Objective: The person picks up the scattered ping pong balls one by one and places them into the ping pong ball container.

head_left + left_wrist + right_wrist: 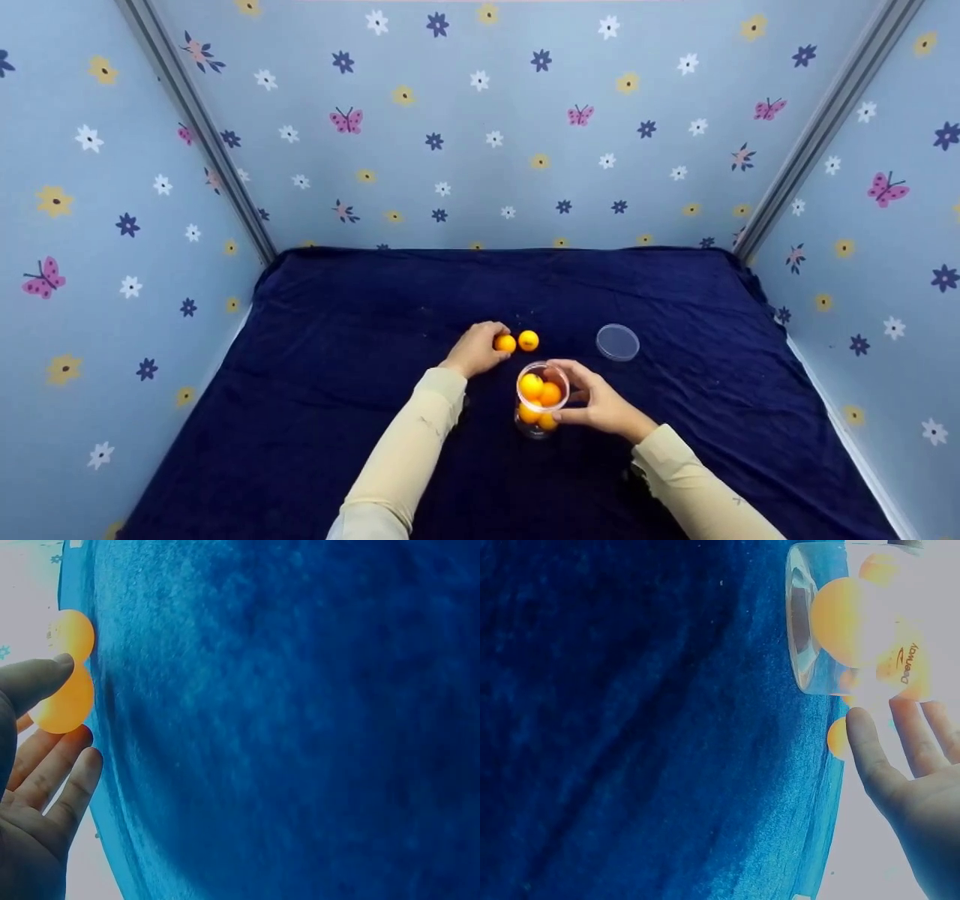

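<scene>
My left hand pinches an orange table tennis ball between thumb and fingers, low over the dark cloth. Just right of it lies another orange ball. In the left wrist view the thumb crosses the near ball, the other ball showing behind. With thumb and fingers round its upper side, my right hand holds a clear lidless jar. Several orange balls are inside it. The right wrist view shows the jar's thick base and dark lettering on one ball.
A clear round lid lies flat on the cloth, beyond the right hand. Dark blue cloth covers the table. Flower-patterned walls enclose the back and both sides, with grey strips at the corners.
</scene>
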The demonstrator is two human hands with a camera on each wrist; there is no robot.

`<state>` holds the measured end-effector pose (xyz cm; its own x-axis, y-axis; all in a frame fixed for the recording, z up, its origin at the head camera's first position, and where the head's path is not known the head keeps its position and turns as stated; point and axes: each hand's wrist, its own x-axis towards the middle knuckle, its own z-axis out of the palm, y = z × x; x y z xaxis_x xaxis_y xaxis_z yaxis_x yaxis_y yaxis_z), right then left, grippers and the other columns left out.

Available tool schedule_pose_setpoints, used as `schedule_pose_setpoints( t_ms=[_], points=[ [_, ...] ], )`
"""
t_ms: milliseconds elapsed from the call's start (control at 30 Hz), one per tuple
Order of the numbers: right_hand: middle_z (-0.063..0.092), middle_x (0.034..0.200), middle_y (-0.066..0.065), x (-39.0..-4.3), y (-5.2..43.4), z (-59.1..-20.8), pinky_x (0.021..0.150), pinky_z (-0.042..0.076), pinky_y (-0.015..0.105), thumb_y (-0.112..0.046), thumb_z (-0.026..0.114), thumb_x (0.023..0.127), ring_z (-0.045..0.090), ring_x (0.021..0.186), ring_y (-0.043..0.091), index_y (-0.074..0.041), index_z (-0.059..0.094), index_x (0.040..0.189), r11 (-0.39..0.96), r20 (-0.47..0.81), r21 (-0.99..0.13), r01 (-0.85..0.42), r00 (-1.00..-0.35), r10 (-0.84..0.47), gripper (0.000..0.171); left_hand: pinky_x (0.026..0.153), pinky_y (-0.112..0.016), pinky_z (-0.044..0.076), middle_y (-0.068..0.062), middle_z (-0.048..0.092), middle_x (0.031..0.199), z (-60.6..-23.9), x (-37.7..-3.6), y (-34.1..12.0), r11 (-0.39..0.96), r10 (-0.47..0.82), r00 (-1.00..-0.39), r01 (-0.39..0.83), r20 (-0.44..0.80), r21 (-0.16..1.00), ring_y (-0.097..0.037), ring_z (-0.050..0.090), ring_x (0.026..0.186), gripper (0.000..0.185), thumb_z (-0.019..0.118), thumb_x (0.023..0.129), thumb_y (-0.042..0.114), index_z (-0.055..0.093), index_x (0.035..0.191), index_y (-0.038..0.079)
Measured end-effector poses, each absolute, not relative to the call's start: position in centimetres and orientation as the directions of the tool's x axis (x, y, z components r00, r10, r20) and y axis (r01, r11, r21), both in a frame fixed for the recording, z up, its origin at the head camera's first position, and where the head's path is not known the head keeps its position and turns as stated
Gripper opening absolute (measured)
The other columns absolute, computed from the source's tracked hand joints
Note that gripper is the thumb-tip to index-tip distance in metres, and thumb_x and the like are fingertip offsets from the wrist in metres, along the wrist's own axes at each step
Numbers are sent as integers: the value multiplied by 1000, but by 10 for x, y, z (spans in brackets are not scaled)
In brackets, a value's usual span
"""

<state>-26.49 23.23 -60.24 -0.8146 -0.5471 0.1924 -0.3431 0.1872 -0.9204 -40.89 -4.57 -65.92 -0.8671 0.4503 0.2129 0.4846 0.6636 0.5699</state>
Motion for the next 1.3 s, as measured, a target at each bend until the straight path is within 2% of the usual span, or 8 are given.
schedule_pose_setpoints(
  t_ms=[167,333,533,700,800,1033,1300],
  points=[
    [57,152,36,-264,232,-601,100,60,31,-4,88,88,59,139,49,6,47,154,192,188,-920,-341,-815,-548,79,104,-49,58,-17,77,122,-626,-389,-53,624,464,-860,487,211,611,-33,72,112,37,86,90,17,75,123,2],
    [58,152,34,-265,233,-602,100,60,29,-4,89,87,60,140,45,6,48,153,187,196,-920,-345,-817,-542,78,107,-49,57,-19,75,127,-600,-374,-52,661,449,-879,447,160,603,-34,71,116,38,85,93,12,74,127,0],
    [59,148,35,-267,233,-602,98,61,31,-3,90,85,68,130,29,8,48,153,168,222,-916,-364,-810,-543,80,105,-46,58,-15,76,126,-591,-369,-52,661,470,-867,471,167,584,-30,72,114,36,85,94,15,75,126,3],
    [61,146,35,-267,233,-604,96,61,29,-4,93,83,70,123,17,9,48,152,166,224,-916,-364,-810,-542,83,103,-46,59,-15,75,125,-579,-363,-54,643,500,-850,494,168,585,-30,72,112,36,84,95,14,74,127,3],
    [61,145,36,-267,233,-604,96,61,28,-6,93,83,70,123,18,10,48,151,173,226,-913,-370,-812,-539,84,104,-46,59,-15,75,126,-573,-360,-54,643,510,-845,500,163,581,-30,72,113,37,84,95,15,74,129,3],
    [60,142,41,-268,232,-607,98,60,28,-5,94,81,71,122,30,10,49,149,196,235,-902,-383,-821,-521,83,103,-46,59,-15,75,127,-560,-352,-57,613,541,-820,535,184,582,-30,72,113,35,83,96,14,74,128,2],
    [61,135,42,-267,229,-612,98,60,27,-4,96,78,70,119,24,15,51,143,219,253,-889,-401,-831,-495,81,101,-45,60,-14,76,125,-547,-343,-61,580,559,-799,568,223,583,-28,72,110,35,84,95,14,75,127,2]
  ],
)
